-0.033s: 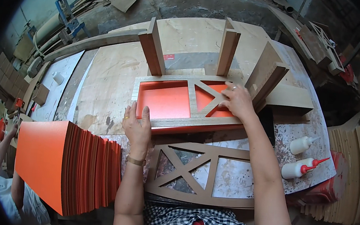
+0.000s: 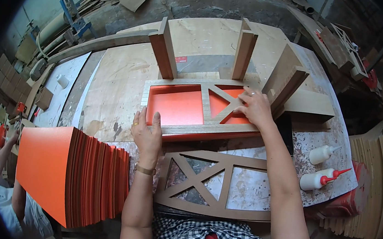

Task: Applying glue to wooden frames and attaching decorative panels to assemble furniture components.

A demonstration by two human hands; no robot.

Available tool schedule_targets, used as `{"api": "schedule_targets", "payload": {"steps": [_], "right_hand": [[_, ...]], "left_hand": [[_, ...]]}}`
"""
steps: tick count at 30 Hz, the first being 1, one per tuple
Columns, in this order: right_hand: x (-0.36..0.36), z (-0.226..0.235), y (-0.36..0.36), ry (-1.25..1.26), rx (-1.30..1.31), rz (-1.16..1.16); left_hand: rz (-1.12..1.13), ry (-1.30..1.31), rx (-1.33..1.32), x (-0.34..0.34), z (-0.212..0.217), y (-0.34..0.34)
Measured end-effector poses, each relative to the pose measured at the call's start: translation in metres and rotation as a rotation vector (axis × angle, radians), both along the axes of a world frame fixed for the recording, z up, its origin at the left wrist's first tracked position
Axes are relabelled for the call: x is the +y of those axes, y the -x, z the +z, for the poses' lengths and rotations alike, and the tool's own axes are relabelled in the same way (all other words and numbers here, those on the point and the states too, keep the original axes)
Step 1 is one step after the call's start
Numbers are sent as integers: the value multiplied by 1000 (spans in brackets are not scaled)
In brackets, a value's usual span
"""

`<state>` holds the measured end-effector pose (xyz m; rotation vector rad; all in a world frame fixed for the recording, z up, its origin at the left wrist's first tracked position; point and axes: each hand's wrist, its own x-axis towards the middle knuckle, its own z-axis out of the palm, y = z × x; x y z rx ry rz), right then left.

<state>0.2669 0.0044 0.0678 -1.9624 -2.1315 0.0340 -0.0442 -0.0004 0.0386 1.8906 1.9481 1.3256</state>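
Observation:
A light wood-grain frame lies over an orange panel on the bench, with one rectangular opening and crossed braces at its right. My left hand rests against the frame's near left corner, thumb and fingers apart. Over the right end, my right hand touches the braces with spread, bent fingers; its palm hides part of the crossing. Closer to me is a brown cut-out frame with similar crossed bars, lying flat.
Wooden posts stand upright beyond the frame, one wider board at right. A stack of orange panels sits at near left. Glue bottles stand at right. Another person's arm shows at far left.

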Motion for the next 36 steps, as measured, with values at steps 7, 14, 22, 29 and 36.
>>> {"api": "schedule_targets", "payload": {"steps": [7,14,22,29,36], "right_hand": [[-1,-23,-8,-189,82,-75],[1,-14,-4,-69,159,-65],[1,-33,-10,-142,41,-30],[0,-25,-1,-186,-74,-33],[20,-12,-1,13,-117,-281]], "left_hand": [[-28,-54,9,-1,-6,1],[-19,-31,67,0,-16,3],[-25,58,73,-2,-27,3],[-12,255,197,-1,-14,17],[-58,393,419,2,4,13]]}}
